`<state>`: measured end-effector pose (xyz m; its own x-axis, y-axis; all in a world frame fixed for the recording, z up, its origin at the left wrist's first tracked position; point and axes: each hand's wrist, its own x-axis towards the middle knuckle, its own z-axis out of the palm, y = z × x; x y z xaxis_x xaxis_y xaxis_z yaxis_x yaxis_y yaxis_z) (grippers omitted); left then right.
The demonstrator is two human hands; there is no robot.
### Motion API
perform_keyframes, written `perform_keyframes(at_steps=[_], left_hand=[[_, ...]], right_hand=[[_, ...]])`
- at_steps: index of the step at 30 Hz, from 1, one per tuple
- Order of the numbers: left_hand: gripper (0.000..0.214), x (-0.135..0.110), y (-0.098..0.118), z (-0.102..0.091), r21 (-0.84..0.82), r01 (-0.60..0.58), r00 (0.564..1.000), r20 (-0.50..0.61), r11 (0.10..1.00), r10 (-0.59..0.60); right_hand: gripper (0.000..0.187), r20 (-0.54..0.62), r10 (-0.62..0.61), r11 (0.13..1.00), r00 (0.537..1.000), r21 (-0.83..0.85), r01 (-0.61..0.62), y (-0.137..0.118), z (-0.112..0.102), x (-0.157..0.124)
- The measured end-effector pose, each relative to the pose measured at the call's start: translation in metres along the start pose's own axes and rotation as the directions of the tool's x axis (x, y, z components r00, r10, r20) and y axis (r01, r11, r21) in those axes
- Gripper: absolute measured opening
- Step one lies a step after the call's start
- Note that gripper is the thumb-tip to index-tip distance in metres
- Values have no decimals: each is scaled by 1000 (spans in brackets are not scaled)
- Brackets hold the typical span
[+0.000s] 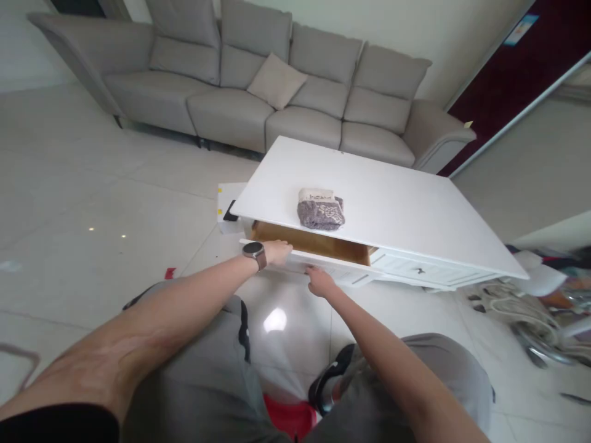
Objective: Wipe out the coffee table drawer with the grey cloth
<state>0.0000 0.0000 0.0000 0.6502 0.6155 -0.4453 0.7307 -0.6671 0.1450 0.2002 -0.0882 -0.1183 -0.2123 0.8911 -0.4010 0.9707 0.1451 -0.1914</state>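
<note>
A white coffee table (388, 197) stands in front of me with its left drawer (332, 243) pulled partly out, showing a brown wooden inside. My left hand (278, 251), with a watch (253, 249) on its wrist, is closed over the top edge of the drawer front near its left end. At the middle of that front my right hand (320, 281) is closed on the drawer knob (308, 269), which the fingers mostly hide. Just above the drawer, on the tabletop, lies a folded purple-grey towel (321, 215) with a beige folded towel (316, 194) against it.
A grey sofa (305, 120) with a beige cushion (277, 81) runs behind the table. A white box (226, 195) sits at the table's left end. The right drawer (418, 271) is closed. Cluttered items (545, 320) lie at the right. A red object (289, 415) is between my feet.
</note>
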Motion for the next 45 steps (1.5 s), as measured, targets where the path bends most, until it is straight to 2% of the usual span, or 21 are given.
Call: perform_keyframes(at_steps=[7, 11, 19, 23, 26, 30, 33, 35, 36, 37, 39, 40, 41, 42, 44, 45], left_hand=[[32, -11, 21, 33, 43, -81, 995, 53, 996, 79], [29, -14, 28, 45, 104, -115, 993, -14, 988, 117], [25, -15, 29, 43, 135, -147, 988, -37, 980, 153], [23, -22, 39, 45, 150, -222, 975, 24, 963, 221], [18, -31, 49, 47, 147, -224, 972, 104, 963, 210], [18, -44, 62, 50, 125, -210, 963, 197, 970, 183], [20, -53, 66, 52, 104, -201, 965, 195, 974, 178], [22, -57, 65, 53, 95, -197, 968, 176, 976, 178], [23, -58, 64, 52, 93, -196, 970, 165, 976, 179], [23, -59, 63, 52, 90, -198, 971, 155, 976, 183], [21, -60, 61, 51, 79, -209, 970, 146, 975, 196], [20, -61, 59, 51, 68, -215, 968, 144, 974, 204], [19, -60, 58, 50, 56, -218, 968, 140, 974, 209], [19, -60, 57, 50, 43, -220, 968, 137, 975, 212], [19, -57, 54, 51, 23, -220, 966, 141, 975, 215], [18, -55, 52, 51, 15, -225, 963, 153, 974, 220]], right_hand=[[41, 36, -33, 998, 999, -49, 35, -27, 19, -46], [52, 61, -40, 996, 997, -75, 44, -31, 26, -61], [45, 85, -82, 992, 993, -88, 90, -32, 21, -62], [43, 117, -94, 988, 989, -113, 107, -44, 27, -74], [41, 144, -105, 985, 984, -123, 123, -55, 34, -87], [38, 209, -111, 976, 971, -161, 147, -72, 38, -106], [40, 343, -138, 965, 929, -166, 204, -77, 20, -120], [43, 438, -228, 962, 870, -38, 271, -69, -7, -126], [44, 438, -292, 954, 850, 65, 294, -61, -24, -128], [44, 401, -347, 938, 848, 160, 308, -50, -42, -128], [46, 276, -362, 924, 890, 232, 303, -18, -77, -123], [47, 202, -256, 957, 945, 192, 218, 1, -91, -118], [47, 109, -98, 988, 989, 128, 84, 22, -102, -112], [48, 15, 80, 994, 997, 77, -81, 42, -108, -104], [52, -55, 262, 965, 964, 40, -260, 81, -110, -88], [53, -52, 320, 947, 946, 33, -319, 97, -105, -80]])
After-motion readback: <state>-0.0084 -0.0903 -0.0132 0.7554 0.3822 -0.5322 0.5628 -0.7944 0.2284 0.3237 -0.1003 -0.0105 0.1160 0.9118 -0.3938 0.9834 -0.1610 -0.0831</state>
